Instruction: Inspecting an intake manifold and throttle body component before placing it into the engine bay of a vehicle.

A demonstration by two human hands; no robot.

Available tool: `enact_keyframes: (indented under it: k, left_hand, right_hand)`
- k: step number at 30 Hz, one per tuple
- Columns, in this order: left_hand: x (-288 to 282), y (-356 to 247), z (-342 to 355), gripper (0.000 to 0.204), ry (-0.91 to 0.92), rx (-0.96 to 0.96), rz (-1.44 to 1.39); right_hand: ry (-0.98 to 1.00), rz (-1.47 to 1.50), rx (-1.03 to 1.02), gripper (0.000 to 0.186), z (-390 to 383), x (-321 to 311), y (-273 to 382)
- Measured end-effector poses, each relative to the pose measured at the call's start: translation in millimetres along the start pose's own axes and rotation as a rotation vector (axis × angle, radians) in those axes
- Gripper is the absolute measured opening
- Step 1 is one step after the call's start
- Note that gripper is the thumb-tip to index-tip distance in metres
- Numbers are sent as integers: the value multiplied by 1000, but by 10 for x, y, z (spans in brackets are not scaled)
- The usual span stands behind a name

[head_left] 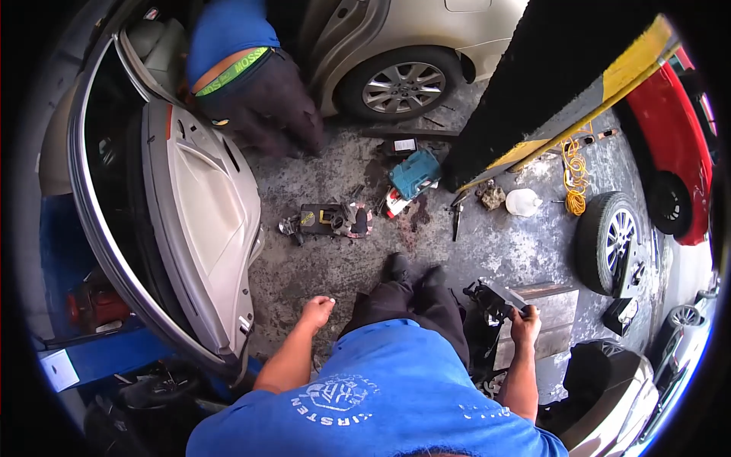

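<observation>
My left hand (320,308) hangs at the lower middle, fingers curled together around something small I cannot make out, near the beige inner panel of the open car door (202,213). My right hand (525,320) grips a grey and black metal part (495,301) out at my right side, above some flat boards (541,335) on the ground. In front of my feet a black component (324,218) with a yellow label lies on the stained concrete.
A co-worker in blue (236,42) bends into the car at top left. A tan car's wheel (403,87), teal case (413,174), painted pillar (502,99), white jug (523,202), yellow cord (575,183), loose wheel (601,244) and red car (670,137) are around me.
</observation>
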State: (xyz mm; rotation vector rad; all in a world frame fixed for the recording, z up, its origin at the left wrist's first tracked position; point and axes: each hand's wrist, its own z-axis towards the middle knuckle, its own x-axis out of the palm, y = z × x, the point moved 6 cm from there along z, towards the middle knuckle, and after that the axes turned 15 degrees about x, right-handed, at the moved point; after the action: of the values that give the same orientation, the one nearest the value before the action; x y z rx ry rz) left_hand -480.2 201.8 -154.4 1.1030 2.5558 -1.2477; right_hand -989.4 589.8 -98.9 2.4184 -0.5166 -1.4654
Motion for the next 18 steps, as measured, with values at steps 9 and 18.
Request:
enact_keyframes:
  k: [9, 18]
  left_hand:
    - [321, -468, 254, 34, -119, -16, -48]
    - [208, -1218, 533, 36, -301, 47, -350]
  right_hand:
    - [98, -109, -155, 28, 744, -32, 860]
    - [203, -386, -270, 36, 1284, 194, 1454]
